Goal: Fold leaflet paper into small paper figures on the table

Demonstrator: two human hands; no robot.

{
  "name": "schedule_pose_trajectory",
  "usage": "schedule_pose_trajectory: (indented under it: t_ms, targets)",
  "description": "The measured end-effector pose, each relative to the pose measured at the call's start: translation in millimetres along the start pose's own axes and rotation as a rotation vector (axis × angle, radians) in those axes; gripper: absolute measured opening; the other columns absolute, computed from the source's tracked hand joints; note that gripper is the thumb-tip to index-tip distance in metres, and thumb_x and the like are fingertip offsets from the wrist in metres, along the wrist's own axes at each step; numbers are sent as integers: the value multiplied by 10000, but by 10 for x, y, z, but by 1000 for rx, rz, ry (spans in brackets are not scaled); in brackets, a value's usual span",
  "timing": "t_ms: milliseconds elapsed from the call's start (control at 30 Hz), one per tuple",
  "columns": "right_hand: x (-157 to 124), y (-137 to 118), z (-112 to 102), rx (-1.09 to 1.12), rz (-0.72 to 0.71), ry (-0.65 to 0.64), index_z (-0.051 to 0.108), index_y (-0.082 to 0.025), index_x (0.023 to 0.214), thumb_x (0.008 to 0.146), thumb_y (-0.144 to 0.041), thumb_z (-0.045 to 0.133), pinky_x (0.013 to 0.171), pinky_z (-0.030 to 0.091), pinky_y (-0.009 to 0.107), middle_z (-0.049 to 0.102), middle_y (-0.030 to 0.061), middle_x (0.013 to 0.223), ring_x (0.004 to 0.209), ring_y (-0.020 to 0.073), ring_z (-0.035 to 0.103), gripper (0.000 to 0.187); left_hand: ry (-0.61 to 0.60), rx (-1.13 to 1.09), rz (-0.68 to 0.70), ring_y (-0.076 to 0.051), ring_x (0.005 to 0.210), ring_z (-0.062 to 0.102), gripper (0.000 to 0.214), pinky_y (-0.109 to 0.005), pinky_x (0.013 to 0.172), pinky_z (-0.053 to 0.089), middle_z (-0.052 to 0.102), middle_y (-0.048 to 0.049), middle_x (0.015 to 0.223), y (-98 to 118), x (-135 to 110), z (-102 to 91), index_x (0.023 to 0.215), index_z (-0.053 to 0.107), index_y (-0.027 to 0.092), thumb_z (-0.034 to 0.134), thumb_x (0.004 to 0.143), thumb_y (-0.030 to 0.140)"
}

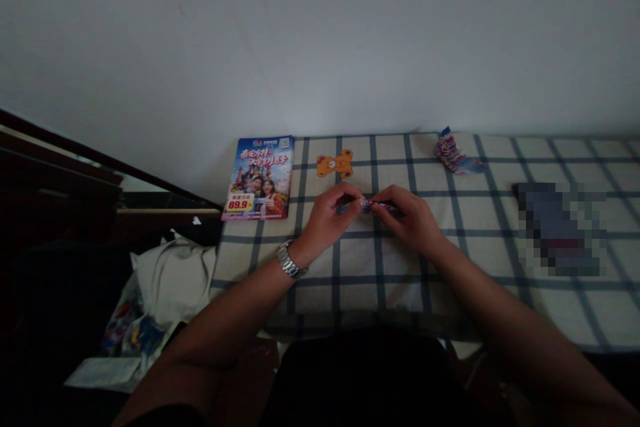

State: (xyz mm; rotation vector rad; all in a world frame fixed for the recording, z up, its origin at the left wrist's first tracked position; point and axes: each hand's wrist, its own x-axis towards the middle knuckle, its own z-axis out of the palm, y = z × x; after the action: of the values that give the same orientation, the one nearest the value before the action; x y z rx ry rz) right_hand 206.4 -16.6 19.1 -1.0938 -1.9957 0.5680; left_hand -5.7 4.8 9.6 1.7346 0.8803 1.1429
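My left hand [330,219] and my right hand [409,217] meet over the middle of the checked cloth. Between their fingertips they pinch a narrow, gathered flyer [369,205] printed in blue, red and white. Fingers hide much of it, so its full shape does not show. A stack of glossy printed flyers [263,173] lies at the cloth's left end, beyond my left hand. Just past my fingers is a flat orange teddy bear figure [335,164]. Toward the back right rests a pleated flyer [451,152], fanned out at one end, in similar colours.
The blue-and-white checked cloth [345,283] covers the table up to the wall [350,40]. On the right lies a dark, pixelated rectangular object [555,220]. Left of the table are a pale bag [175,273] and dark wooden furniture [100,160].
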Motion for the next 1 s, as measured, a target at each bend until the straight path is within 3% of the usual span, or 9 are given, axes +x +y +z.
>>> schedule_pose_trajectory:
  t_ms: [233,600,867,1000]
  targets:
    - [7,10,-19,-2,-7,21,654,-235,1003,1021,-259,629,699,528,314,684,32,863,783,195,668,39,-13,86,36,-145,855,687,158,-274,807,569,729,-31,926,4,11,-27,980,699,197,719,980,353]
    - [13,-1,-48,13,-36,12,672,-237,1046,1023,-277,649,727,551,316,707,42,921,835,195,686,52,-30,-11,51,-148,879,683,175,-278,817,558,709,-32,925,12,26,-29,981,693,196,691,1006,369]
    - [4,31,-38,5,-49,-11,683,-239,1040,1028,-260,633,751,568,330,728,49,936,852,204,703,55,-39,221,171,-151,865,644,151,-298,816,540,674,-23,911,33,19,-43,976,651,208,611,1047,335]
    - [3,48,-30,-9,-70,-2,689,-237,1031,1026,-263,634,736,574,327,729,48,928,845,204,706,61,-49,274,219,-154,900,661,95,-305,840,541,697,-23,950,29,20,-42,1006,668,217,648,1030,308]
